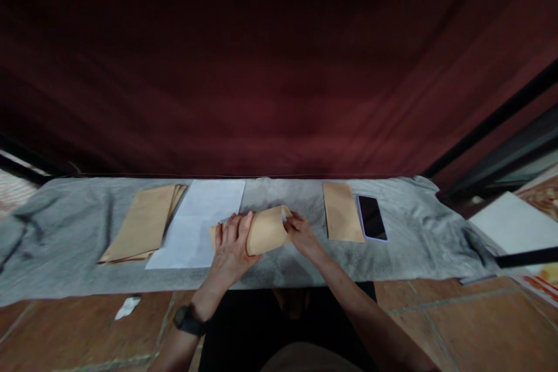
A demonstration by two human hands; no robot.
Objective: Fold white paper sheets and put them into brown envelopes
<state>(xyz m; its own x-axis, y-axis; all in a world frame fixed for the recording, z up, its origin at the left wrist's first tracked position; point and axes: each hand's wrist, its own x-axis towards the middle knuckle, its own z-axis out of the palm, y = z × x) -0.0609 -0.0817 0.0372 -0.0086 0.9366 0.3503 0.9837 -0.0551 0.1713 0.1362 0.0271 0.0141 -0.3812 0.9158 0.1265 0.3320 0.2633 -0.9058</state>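
Note:
A brown paper envelope [267,231] lies on the grey cloth [65,226] in front of me. My left hand [231,247] lies on its left part, fingers stretched over it, a black watch on the wrist. At the envelope's right end my right hand [300,232] pinches its raised flap, where a bit of white paper shows.
A stack of brown envelopes [143,222] lies at the left, with white sheets [198,224] beside it. One single brown envelope [342,211] and a black phone [372,217] lie to the right. A dark red curtain hangs behind. A paper scrap [127,307] lies on the tiled floor.

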